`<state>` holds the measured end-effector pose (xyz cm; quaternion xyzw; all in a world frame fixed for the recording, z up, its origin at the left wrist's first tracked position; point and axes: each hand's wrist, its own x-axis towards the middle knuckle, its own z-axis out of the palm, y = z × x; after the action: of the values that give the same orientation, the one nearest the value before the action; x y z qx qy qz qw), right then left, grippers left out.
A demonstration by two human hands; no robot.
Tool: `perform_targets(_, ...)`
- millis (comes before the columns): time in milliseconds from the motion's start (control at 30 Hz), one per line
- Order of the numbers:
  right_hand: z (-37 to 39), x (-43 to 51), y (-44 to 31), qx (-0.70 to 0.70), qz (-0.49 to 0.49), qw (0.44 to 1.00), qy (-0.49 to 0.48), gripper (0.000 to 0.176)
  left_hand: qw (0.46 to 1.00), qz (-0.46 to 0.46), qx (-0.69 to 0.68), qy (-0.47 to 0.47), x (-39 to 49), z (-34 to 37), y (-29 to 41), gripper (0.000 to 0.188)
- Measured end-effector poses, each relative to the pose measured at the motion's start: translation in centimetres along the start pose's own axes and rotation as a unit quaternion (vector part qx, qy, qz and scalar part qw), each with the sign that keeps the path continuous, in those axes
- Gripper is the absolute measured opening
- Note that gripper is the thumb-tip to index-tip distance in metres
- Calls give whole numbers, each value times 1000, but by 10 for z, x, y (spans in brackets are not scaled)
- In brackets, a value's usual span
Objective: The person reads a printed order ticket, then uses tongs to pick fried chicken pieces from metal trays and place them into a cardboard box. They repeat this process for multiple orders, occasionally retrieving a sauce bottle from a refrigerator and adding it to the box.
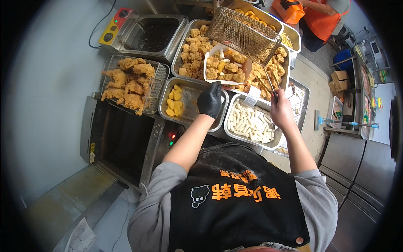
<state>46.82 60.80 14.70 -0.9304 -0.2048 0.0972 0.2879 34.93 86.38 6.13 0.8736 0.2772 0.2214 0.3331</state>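
My left hand [209,100], in a black glove, grips the near edge of an open white paper box [211,81]. Fried chicken pieces, white rice cakes and yellow pieces fill the box, which rests over a large tray of fried chicken [192,52]. My bare right hand [281,108] holds metal tongs [267,85], their tips by the chicken to the right of the box. Just beyond, a wire fry basket [241,31] lies tilted across the tray. A printed paper slip [252,96] hangs at the tray's near edge, above a pan of white rice cakes [248,121].
Left of the rice cakes, a metal pan [192,121] holds yellow pieces [174,100]. Larger fried chicken pieces sit in another wire basket [154,94]. Behind it stands a deep fryer [151,34] with dark oil. A co-worker in an orange apron [321,20] handles an orange bag [287,12].
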Motion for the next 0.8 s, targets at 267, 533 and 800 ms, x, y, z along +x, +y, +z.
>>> perform_targets(267,-30,33,-9,94,3,994,-50,16,996,-1,43,-76,-3,-1,-5,27)
perform_targets(533,-49,136,-79,120,-58,979,-153,20,993,-10,66,-101,-4,9,-5,27)
perform_targets(800,-22,221,-177,131,-112,940,-295,33,975,20,125,-185,-6,-12,-1,60)
